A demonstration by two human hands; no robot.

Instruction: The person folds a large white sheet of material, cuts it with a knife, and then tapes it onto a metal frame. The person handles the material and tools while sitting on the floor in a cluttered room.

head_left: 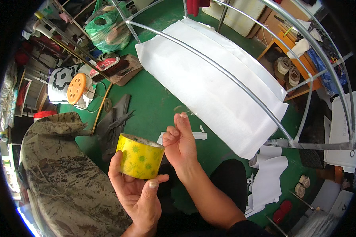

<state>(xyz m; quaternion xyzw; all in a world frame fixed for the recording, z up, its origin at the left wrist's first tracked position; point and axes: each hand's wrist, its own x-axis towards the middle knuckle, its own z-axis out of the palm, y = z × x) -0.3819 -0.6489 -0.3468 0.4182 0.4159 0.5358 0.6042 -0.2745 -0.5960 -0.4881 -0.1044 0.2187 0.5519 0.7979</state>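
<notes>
My left hand [140, 197] is closed round a wide roll of yellow packing tape [141, 160], printed with green star-like marks. Thumb and fingers support its lower side, and the top rim is tilted toward my right hand. Beside the roll, my right hand [180, 144] is raised with its fingertips together. A small see-through piece of tape [179, 109] shows at those fingertips; its outline is faint. Beyond my hands, a large white sheet [213, 79] lies inside a grey metal tube frame [225, 73]. A narrow white strip [199, 136] rests on the green floor behind my right wrist.
Left of my hands lie dark scissors [120, 119] on a black flat piece and a camouflage cloth [67, 173]. An orange round stool seat [76, 88], a broom [114, 68] and a green bag [108, 29] stand farther off. White scraps [269, 181] lie at right.
</notes>
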